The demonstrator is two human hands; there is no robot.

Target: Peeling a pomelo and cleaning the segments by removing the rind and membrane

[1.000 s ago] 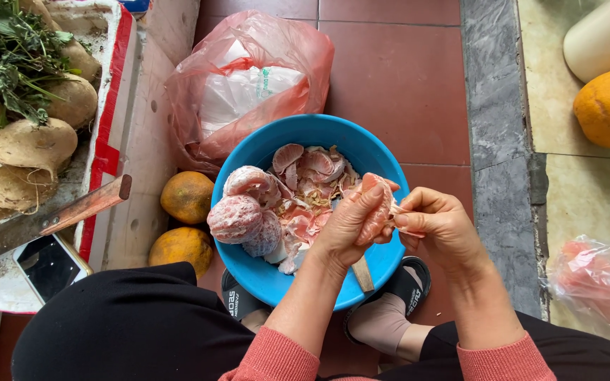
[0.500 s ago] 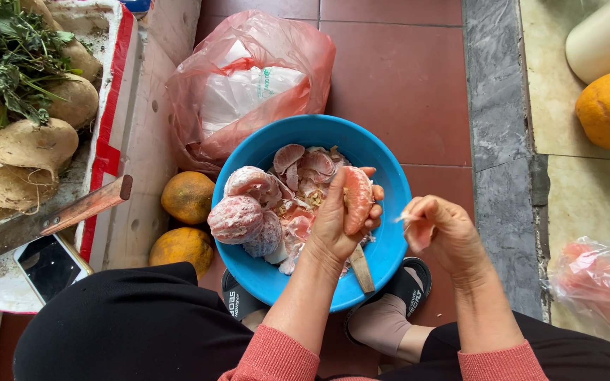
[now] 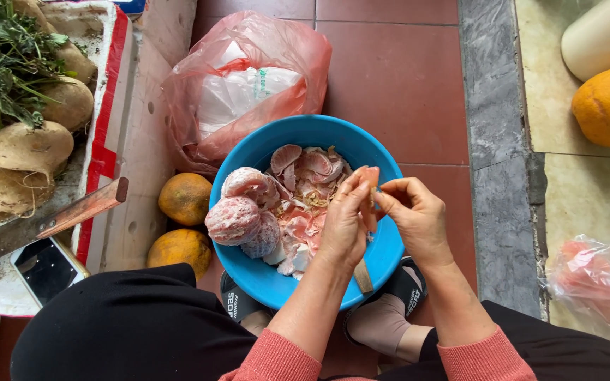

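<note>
Both hands meet over the right rim of the blue bowl (image 3: 248, 159): the left hand (image 3: 344, 222) and right hand (image 3: 418, 219) have fingers clamped on 1 pink pomelo segment (image 3: 370, 176). 2 peeled pomelo chunks (image 3: 238, 212) crowd the bowl's left edge, and bare red tile lies beyond the far rim.

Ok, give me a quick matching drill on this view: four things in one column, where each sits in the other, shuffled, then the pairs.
Things:
1. pink fruit segment
2. peeled pink chunks
3. red plastic bag
4. two orange fruits

Places:
A. on the floor, left of the blue bowl
B. on the tiles beyond the bowl
C. between the left hand and right hand
D. in the bowl's left part

Pairs: 1-C, 2-D, 3-B, 4-A
</note>
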